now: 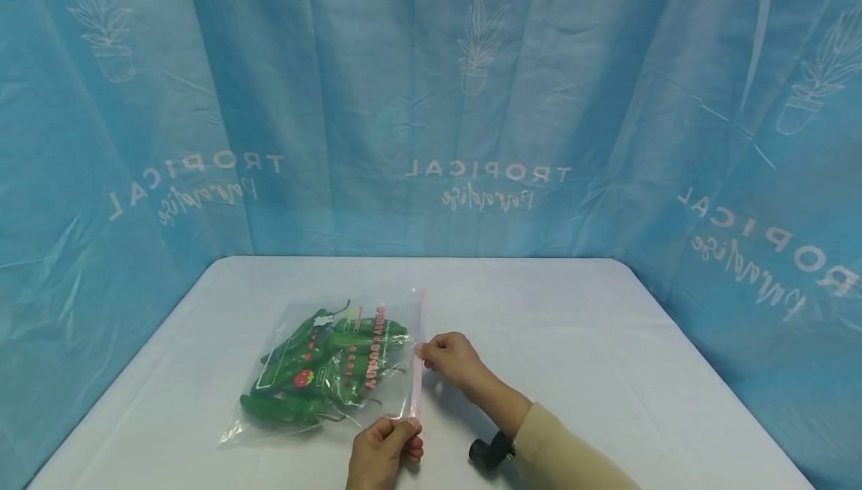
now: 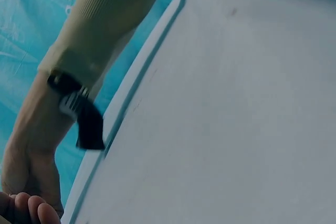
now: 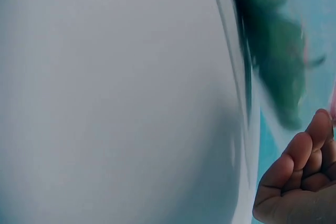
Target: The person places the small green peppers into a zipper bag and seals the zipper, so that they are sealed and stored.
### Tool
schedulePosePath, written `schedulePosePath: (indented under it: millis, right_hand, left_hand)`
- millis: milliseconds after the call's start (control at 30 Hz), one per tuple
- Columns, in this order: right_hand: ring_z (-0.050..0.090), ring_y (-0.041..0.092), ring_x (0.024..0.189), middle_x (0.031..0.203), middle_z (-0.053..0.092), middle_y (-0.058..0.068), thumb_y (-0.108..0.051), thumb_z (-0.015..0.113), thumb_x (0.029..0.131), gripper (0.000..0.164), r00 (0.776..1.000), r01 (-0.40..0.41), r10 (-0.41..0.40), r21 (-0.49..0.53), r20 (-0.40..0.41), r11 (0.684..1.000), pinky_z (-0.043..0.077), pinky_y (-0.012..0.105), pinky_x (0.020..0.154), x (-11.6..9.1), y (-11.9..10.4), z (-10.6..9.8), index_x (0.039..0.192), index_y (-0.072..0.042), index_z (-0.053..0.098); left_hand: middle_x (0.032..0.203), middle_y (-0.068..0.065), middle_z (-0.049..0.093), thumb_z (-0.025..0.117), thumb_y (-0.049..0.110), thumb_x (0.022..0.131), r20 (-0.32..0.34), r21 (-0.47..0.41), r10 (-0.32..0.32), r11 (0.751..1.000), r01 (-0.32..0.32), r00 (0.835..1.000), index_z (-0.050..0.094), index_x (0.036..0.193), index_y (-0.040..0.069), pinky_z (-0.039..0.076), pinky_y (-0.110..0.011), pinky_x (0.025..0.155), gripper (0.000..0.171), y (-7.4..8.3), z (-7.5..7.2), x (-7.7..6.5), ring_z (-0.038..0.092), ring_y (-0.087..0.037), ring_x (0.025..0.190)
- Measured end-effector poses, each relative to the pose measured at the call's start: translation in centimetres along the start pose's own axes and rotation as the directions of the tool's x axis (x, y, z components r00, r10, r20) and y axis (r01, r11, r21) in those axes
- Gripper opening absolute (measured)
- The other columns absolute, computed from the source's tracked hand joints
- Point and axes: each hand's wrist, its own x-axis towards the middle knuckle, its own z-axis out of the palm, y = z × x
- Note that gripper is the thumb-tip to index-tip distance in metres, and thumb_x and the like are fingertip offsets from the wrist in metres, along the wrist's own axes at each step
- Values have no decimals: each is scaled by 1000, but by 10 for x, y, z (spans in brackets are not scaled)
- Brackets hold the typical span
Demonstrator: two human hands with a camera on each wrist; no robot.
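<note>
A clear zip-top bag (image 1: pixel 269 430) with red print and a pink strip along its right edge lies on the white table. Inside it are several green chili peppers (image 1: pixel 283 408) with thin stems. My left hand (image 1: pixel 384 449) pinches the near corner of the bag's pink edge between thumb and fingers. Farther up the same edge, my right hand (image 1: pixel 454 359) pinches the strip from the right side. The right wrist view shows the right fingers (image 3: pixel 299 150) curled, with blurred peppers (image 3: pixel 278 51) beyond them. Only the fingertips (image 2: pixel 37 205) of my left hand show in its own wrist view.
White cloth covers the table (image 1: pixel 572 340). Blue printed curtains (image 1: pixel 431 101) hang behind it and on both sides. A black strap with a small black device (image 1: pixel 490 451) sits at my right wrist, beside the beige sleeve (image 1: pixel 559 449).
</note>
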Motion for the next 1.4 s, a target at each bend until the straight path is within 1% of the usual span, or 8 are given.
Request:
schedulePosePath:
  millis: [167,300,533,933,1067,1167,1300,1400]
  right_hand:
    - [52,15,70,72,59,1,-28,62,88,27,998,-49,48,-37,-36,998,43,27,59,22,0,-5,72,-6,63]
    - [53,15,70,73,59,2,-29,62,88,28,997,-65,63,-38,-44,997,44,27,60,36,-2,-6,73,-5,63]
    - [50,16,69,70,58,2,-29,61,89,29,992,-106,105,-14,-70,994,39,26,56,60,-6,-8,73,-5,62]
    - [45,15,66,70,56,2,-31,60,91,32,987,-104,103,-2,-121,995,35,27,55,99,1,-16,69,-7,61]
    - [48,15,70,72,57,2,-32,60,90,31,983,-120,117,-9,-140,993,38,28,58,109,-3,-18,71,-7,62]
    - [53,16,73,77,60,3,-31,61,90,29,983,-120,117,-11,-145,993,41,27,61,116,-9,-18,77,-5,65]
    - [56,16,76,79,62,4,-30,63,89,28,982,-128,126,-11,-138,992,43,26,64,119,-14,-17,82,-4,67]
    - [55,17,76,77,62,3,-31,63,89,29,983,-138,135,-20,-122,990,43,27,65,120,-13,-15,80,-4,68]
  left_hand:
    - [62,4,64,63,17,86,9,8,-12,1000,12,1000,66,85,-5,54,-22,57,22,-1,-1,-3,61,-6,55]
    - [62,4,64,63,17,86,-2,10,-23,1000,23,1000,66,86,-6,54,-22,56,23,-1,-2,-4,61,-7,54]
    - [62,4,65,63,16,86,-16,9,-22,1000,22,1000,66,85,-5,55,-23,57,22,0,-4,-6,61,-7,54]
    - [62,3,65,62,14,87,5,3,-20,1000,20,1000,65,85,-5,55,-24,58,20,0,-4,-9,62,-8,55]
    - [63,4,65,62,16,87,11,21,-13,1000,13,1000,65,84,-4,56,-24,59,20,2,-5,-8,62,-8,56]
    - [63,4,65,62,18,87,8,26,-14,1000,14,1000,65,84,-4,56,-24,59,21,4,-6,-7,63,-8,56]
    - [63,4,65,62,18,88,3,21,-28,999,28,1000,66,85,-4,56,-24,60,22,5,-7,-6,63,-8,56]
    - [63,4,65,62,18,88,1,8,-42,999,42,999,66,85,-3,56,-24,60,22,4,-8,-6,64,-8,56]
